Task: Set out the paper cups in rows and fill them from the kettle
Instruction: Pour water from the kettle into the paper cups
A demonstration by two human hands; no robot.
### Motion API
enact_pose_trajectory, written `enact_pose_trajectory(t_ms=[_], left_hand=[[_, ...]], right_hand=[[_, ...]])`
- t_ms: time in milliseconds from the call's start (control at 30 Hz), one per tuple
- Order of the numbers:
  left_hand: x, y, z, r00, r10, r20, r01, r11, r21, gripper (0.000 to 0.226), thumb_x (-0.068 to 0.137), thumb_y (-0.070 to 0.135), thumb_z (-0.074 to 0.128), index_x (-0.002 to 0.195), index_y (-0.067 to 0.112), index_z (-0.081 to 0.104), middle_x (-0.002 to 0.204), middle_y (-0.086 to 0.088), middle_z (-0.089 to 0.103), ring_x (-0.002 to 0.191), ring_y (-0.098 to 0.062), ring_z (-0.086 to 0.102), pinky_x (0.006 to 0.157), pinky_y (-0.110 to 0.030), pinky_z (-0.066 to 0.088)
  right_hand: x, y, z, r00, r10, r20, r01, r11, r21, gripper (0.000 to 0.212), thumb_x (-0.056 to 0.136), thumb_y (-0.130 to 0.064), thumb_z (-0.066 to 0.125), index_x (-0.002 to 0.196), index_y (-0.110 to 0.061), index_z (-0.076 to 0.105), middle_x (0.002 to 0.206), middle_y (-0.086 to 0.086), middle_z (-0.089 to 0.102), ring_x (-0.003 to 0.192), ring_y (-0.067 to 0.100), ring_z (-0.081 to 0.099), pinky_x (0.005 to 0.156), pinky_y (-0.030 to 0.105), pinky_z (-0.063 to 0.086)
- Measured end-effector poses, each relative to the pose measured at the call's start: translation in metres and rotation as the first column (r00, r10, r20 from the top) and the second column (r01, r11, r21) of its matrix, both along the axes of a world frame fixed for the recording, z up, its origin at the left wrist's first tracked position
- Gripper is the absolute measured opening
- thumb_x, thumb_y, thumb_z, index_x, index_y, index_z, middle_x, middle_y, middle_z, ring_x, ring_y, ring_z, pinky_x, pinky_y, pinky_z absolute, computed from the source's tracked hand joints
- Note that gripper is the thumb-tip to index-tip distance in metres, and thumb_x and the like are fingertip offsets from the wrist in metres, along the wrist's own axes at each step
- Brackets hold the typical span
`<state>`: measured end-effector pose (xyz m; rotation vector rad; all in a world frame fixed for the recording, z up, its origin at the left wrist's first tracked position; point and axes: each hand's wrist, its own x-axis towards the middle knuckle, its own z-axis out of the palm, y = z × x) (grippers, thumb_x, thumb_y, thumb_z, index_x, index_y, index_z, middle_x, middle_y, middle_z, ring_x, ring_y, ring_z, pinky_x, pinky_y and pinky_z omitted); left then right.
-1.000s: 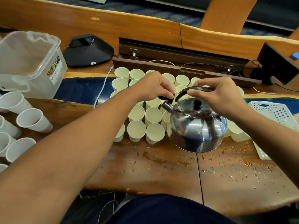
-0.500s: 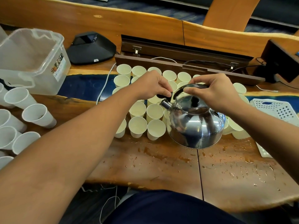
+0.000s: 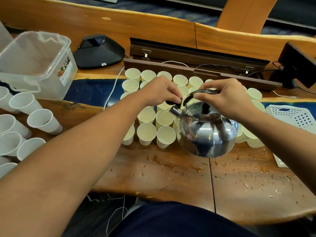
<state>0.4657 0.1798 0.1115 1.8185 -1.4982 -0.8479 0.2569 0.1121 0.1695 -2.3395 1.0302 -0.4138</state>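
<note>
My right hand (image 3: pixel 227 98) is wrapped over the black handle (image 3: pixel 200 93) of the steel kettle (image 3: pixel 207 132), holding it off the table (image 3: pixel 171 171) and tipped left, spout (image 3: pixel 175 111) down over a paper cup (image 3: pixel 164 118) in the second row from the front. My left hand (image 3: pixel 160 91) pinches the black spout cap lever (image 3: pixel 173 102) between thumb and fingers — cap lifted clear of the spout. Can't tell if water is running.

Cream paper cups (image 3: pixel 147 132) stand upright in tight rows from the near edge of the group back to the dark wooden rail (image 3: pixel 201 74); several are hidden behind the kettle and my hands. Spilled droplets (image 3: pixel 256 177) and a wet streak lie on the wood in front of the rows.

Far left — white plastic cups (image 3: pixel 44 120) lying tilted in a loose pile, a clear plastic bin (image 3: pixel 34 64) behind them. A white perforated basket (image 3: pixel 294 115) sits at the right edge, a black device (image 3: pixel 99 52) at the back left.
</note>
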Motion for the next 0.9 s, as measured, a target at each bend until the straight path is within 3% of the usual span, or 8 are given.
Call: enact_pose_trajectory(t_ms=[267,433,700,833,900], left_hand=[[-0.001,-0.001,0.008,0.999,-0.025,0.02,0.025,1.0,0.0,0.015,0.083,0.019,0.079,0.098,0.021,0.08,0.09,0.009,0.075,0.081,0.002,0.065,0.064,-0.002,0.042],[-0.004,0.001,0.012,0.998,-0.043,0.038,0.043,0.999,-0.014,0.016,0.084,0.019,0.078,0.099,0.022,0.08,0.089,0.009,0.074,0.081,0.001,0.064,0.06,-0.002,0.042],[-0.01,0.009,0.016,0.994,-0.111,0.01,0.111,0.994,-0.016,0.015,0.083,0.017,0.079,0.098,0.02,0.08,0.083,0.014,0.072,0.076,0.009,0.064,0.059,-0.001,0.043],[-0.012,0.014,0.012,0.991,-0.136,0.003,0.136,0.991,-0.008,0.014,0.081,0.019,0.08,0.095,0.023,0.08,0.085,0.013,0.074,0.079,0.003,0.067,0.065,-0.007,0.048],[-0.014,0.017,0.01,0.99,-0.143,-0.019,0.143,0.99,-0.008,0.014,0.081,0.017,0.081,0.095,0.022,0.08,0.084,0.015,0.073,0.078,0.003,0.067,0.065,-0.007,0.048]], right_hand=[[-0.008,0.002,-0.004,0.995,-0.028,0.095,0.025,0.999,0.03,0.025,0.081,-0.041,0.078,0.098,-0.023,0.076,0.099,-0.004,0.072,0.097,0.013,0.065,0.084,0.033,0.052],[-0.014,0.007,-0.001,0.992,-0.034,0.123,0.029,0.999,0.044,0.026,0.079,-0.04,0.079,0.096,-0.021,0.077,0.095,-0.002,0.073,0.09,0.016,0.067,0.085,0.045,0.054],[-0.026,0.017,0.002,0.99,-0.053,0.131,0.043,0.996,0.076,0.023,0.079,-0.038,0.079,0.097,-0.024,0.076,0.09,-0.005,0.072,0.084,0.011,0.066,0.078,0.034,0.054],[-0.032,0.026,-0.001,0.99,-0.04,0.136,0.031,0.997,0.068,0.012,0.08,-0.034,0.078,0.089,-0.027,0.075,0.086,-0.008,0.072,0.076,0.002,0.063,0.065,0.014,0.047],[-0.034,0.029,-0.003,0.991,-0.032,0.13,0.024,0.998,0.063,0.014,0.081,-0.033,0.078,0.091,-0.023,0.077,0.084,-0.008,0.072,0.074,0.003,0.062,0.06,0.01,0.044]])
